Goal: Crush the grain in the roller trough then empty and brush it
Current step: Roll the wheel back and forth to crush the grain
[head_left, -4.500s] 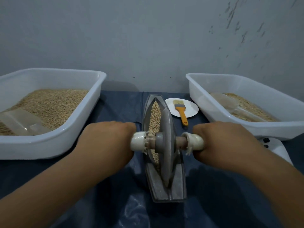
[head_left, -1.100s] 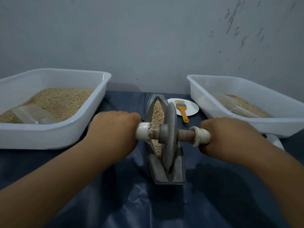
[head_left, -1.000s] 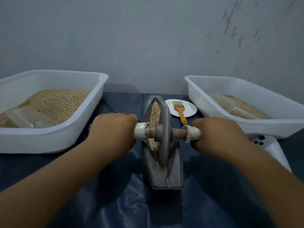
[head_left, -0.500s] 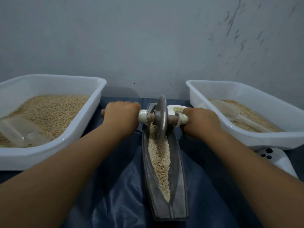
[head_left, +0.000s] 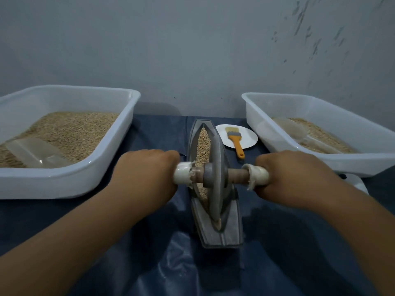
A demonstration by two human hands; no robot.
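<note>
Blue cloth; both hands grip roller; no legible writing.

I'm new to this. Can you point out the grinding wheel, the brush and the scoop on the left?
Grinding wheel (head_left: 216,176): head view, disc face.
Brush (head_left: 236,144): head view, orange handle.
Left scoop (head_left: 36,153): head view, clear body.

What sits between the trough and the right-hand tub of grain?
In the head view, a white plate carrying an orange-handled brush lies on the blue cloth between the trough and the right tub.
</note>
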